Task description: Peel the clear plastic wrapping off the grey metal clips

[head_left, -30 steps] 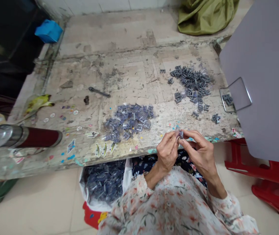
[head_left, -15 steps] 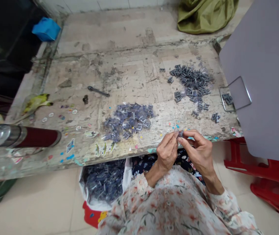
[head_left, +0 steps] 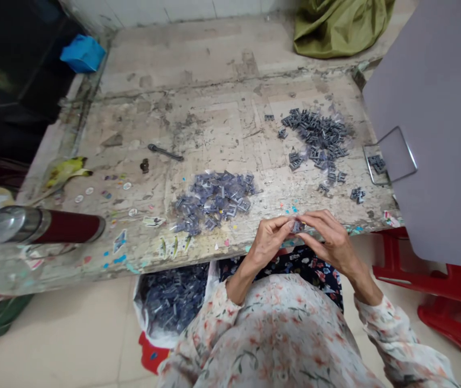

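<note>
My left hand [head_left: 270, 241] and my right hand [head_left: 327, 234] meet at the near edge of the worn table [head_left: 198, 134]. Both pinch one small grey clip [head_left: 297, 226] between their fingertips. A heap of grey clips in clear plastic wrappers [head_left: 214, 199] lies on the table just left of my hands. A second heap of bare grey clips [head_left: 315, 137] lies farther back on the right. Below the table edge a white bag full of the same clips [head_left: 174, 299] stands on the floor beside my lap.
A red and steel flask [head_left: 40, 226] lies at the table's left edge. A dark metal tool [head_left: 165, 152] and a yellow wrapper [head_left: 67, 168] lie mid-left. A grey board with a wire handle [head_left: 436, 134] leans at the right over red stools [head_left: 452, 296]. Olive cloth [head_left: 335, 24] lies behind.
Both hands have moved slightly forward and up toward the table edge, still pinching the small clip. My fingers have shifted round it.
</note>
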The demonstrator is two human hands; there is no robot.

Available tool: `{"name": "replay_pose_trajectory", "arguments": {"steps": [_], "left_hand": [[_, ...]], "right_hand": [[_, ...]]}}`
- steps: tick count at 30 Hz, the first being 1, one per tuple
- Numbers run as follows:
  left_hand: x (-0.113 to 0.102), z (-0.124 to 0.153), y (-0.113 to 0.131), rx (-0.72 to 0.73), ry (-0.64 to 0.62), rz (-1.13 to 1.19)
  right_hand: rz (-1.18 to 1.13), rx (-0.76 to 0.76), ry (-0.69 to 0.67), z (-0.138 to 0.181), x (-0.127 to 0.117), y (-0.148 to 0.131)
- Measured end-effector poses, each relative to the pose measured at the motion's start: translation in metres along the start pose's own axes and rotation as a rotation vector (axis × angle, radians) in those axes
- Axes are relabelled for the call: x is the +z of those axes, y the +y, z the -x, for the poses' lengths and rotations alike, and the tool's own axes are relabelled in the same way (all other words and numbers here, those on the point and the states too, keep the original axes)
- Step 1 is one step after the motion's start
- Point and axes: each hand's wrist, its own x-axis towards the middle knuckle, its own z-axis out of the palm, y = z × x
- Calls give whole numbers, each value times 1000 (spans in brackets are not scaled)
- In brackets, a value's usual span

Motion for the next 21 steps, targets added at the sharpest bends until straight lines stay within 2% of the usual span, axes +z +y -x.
{"name": "replay_pose_trajectory", "arguments": {"steps": [3, 7, 13, 21], "left_hand": [[4, 4, -5, -14, 21, 45], [2, 5, -6, -6, -21, 9], [-4, 5, 1, 8, -81, -58], [0, 8, -2, -1, -84, 105]], "right_hand": [[2, 12, -27, 0, 1, -1], [-86, 9, -80, -1, 3, -2], [-213, 34, -64, -4, 4, -5], [-275, 23, 12, -6, 4, -13]]}}
